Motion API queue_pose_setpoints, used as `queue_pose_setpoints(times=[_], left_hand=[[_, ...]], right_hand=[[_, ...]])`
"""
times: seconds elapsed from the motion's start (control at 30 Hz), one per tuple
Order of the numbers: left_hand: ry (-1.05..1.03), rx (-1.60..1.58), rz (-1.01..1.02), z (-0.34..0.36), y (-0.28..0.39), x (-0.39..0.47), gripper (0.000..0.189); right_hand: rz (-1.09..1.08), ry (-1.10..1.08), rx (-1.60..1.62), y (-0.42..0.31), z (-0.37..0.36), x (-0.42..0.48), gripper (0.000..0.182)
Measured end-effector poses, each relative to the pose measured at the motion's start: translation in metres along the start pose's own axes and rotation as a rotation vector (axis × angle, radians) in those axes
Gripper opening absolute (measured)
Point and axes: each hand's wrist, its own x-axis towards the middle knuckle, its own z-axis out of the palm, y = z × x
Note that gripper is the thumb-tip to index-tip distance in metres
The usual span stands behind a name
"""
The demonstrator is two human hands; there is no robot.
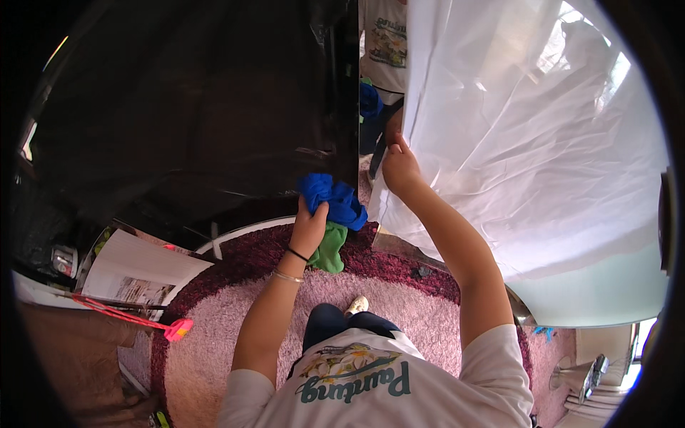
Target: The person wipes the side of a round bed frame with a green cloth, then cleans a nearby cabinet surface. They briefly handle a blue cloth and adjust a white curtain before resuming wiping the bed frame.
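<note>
A bunched blue cloth (pixel 333 200) and a green cloth (pixel 330 247) hanging below it are in my left hand (pixel 310 227), with the fingers closed on the blue one. To the right, my right hand (pixel 400 167) grips the left edge of a large, wrinkled white sheet (pixel 492 160), which hangs down over a flat upright surface. Part of a mirror (pixel 382 64) shows beside that edge and reflects my shirt, my arm and the blue cloth. Whether the sheet is fabric or thin plastic I cannot tell.
Dark, glossy sheeting or panel (pixel 214 117) fills the upper left. Below lies a round pink and burgundy shaggy rug (pixel 214 342). At the left are a printed paper or booklet (pixel 139 267) and a pink-red strap (pixel 118 315). A pale glass-like panel (pixel 594 294) stands at the right.
</note>
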Motion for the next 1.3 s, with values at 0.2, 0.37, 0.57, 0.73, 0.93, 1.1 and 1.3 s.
queue_pose_setpoints(times=[0.2,0.37,0.57,0.73,0.93,1.1,1.3], left_hand=[[-0.09,0.042,0.187,0.035,0.006,0.054,0.049],[-0.124,0.11,0.244,0.07,0.026,0.086,0.05],[-0.067,0.295,0.358,0.09,0.071,0.103,0.051],[-0.057,0.464,0.456,0.085,0.098,0.109,0.052],[-0.225,0.673,0.601,0.064,0.117,0.115,0.057],[-0.546,0.268,0.493,0.052,0.114,0.131,0.053],[-0.348,0.284,0.642,0.025,0.093,0.158,0.047]], right_hand=[[0.084,0.205,-0.163,-0.002,0.018,-0.019,0.033],[0.117,0.22,-0.108,-0.014,0.023,-0.021,0.031],[0.103,0.185,-0.023,-0.026,0.026,-0.021,0.031],[0.094,0.288,-0.018,-0.044,0.0,-0.037,0.043],[0.383,0.434,0.956,-0.053,-0.05,-0.071,0.061],[0.727,0.708,1.771,-0.07,-0.082,-0.051,0.061],[0.886,0.837,0.731,-0.06,-0.096,-0.019,0.045]])
